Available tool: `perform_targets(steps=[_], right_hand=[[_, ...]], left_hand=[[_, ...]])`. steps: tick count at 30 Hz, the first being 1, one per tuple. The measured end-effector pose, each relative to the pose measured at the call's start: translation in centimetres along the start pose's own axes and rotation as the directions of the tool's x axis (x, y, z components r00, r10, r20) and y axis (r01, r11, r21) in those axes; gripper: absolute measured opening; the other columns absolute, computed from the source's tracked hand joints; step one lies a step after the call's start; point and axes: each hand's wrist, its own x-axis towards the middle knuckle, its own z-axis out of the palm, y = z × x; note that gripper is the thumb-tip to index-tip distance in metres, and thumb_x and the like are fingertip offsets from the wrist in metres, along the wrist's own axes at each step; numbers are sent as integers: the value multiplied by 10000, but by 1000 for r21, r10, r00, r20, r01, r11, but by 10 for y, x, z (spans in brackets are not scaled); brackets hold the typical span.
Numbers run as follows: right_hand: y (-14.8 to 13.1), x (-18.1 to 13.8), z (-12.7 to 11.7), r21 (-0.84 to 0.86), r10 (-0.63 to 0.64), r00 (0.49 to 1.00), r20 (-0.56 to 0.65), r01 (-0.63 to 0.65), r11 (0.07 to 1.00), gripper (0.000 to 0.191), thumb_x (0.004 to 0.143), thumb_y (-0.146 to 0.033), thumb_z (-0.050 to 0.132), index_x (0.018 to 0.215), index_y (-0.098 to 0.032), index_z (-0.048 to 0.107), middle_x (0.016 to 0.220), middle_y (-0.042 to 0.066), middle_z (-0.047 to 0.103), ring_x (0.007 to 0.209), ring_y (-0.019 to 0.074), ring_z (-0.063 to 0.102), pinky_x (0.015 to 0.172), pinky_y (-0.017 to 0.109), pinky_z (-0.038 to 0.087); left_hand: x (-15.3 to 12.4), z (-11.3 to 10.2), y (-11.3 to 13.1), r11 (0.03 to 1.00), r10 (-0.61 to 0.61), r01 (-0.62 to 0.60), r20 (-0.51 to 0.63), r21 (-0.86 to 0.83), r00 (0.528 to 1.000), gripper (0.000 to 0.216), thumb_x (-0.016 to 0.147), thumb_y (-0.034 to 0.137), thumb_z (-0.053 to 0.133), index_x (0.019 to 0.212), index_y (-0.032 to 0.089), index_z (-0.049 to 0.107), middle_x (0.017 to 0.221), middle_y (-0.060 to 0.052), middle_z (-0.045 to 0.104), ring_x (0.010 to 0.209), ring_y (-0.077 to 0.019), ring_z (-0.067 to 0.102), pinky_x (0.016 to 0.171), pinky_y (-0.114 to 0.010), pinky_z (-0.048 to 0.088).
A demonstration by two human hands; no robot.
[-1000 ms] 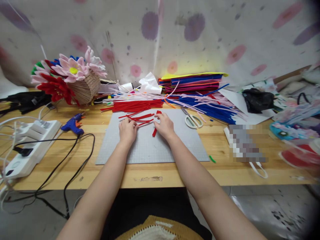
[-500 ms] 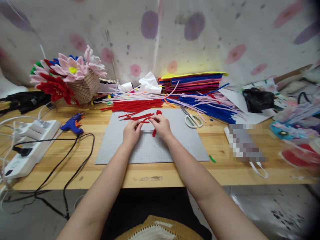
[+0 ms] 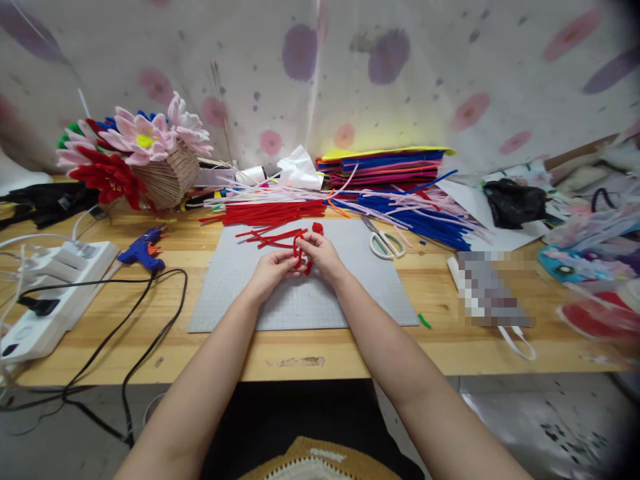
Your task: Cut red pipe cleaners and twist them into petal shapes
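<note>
Over the grey cutting mat (image 3: 235, 300), a red pipe cleaner (image 3: 298, 248) is bent into a loop between my two hands. My left hand (image 3: 274, 272) pinches its lower end. My right hand (image 3: 320, 255) grips the upper part of the loop from the other side. Just beyond my right fingers sits a small red fuzzy piece (image 3: 317, 229), and another bit of red shows below them, partly hidden. A few loose red pipe cleaners (image 3: 273, 236) lie on the mat's far part, behind my left hand.
White-handled scissors (image 3: 383, 243) lie on the mat's right side. Bundles of red (image 3: 273, 212) and blue pipe cleaners (image 3: 425, 220) run along the back. At left are a blue glue gun (image 3: 143, 250), its cord, a power strip (image 3: 65, 293) and a flower basket (image 3: 165, 177).
My left hand has moved slightly right and down. The red pipe cleaner, held fairly straight between my hands before, is now curved upright into a loop.
</note>
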Motion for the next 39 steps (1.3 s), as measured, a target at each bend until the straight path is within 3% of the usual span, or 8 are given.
perform_targets(steps=[12,18,22,28,32,39], right_hand=[[7,0,-1,-9,71,996,47,-70,997,338,569,-446,681,653,-189,478,517,-69,484,432,64,425,421,198,352],[8,2,-1,-45,43,999,5,-42,998,349,542,-426,706,602,-166,480,536,-64,486,457,36,394,422,168,294],[8,3,-7,94,128,988,84,-136,986,334,590,-453,680,648,-169,513,455,-93,370,378,20,248,361,169,163],[4,1,-4,246,207,966,155,-240,939,339,664,-480,619,791,-166,605,722,7,619,446,31,419,346,153,216],[0,-1,0,242,271,954,131,-295,924,307,709,-445,588,789,-153,640,759,31,652,427,24,434,337,144,244],[3,3,-4,265,222,967,128,-249,931,298,690,-427,611,790,-149,654,732,33,649,471,38,473,353,137,273]], left_hand=[[0,1,-3,1000,5,-5,-16,27,1000,338,578,259,721,868,114,624,753,-63,675,671,-157,643,551,-257,523],[-1,2,-2,999,-28,28,-16,19,999,273,596,200,706,833,101,615,703,-53,669,606,-134,634,548,-239,517],[-1,0,0,997,-58,60,31,-56,998,219,624,158,685,830,102,635,743,-60,676,620,-114,633,556,-203,518],[-4,2,5,980,-101,121,130,-159,986,151,680,112,639,830,99,655,728,-66,672,612,-82,618,541,-144,505],[-5,6,7,964,-138,163,129,-212,982,94,695,85,619,782,97,655,667,-46,656,564,-61,603,506,-115,487],[-5,9,5,955,-142,159,84,-251,986,117,706,73,602,802,99,664,694,-48,664,568,-57,606,506,-109,490]])
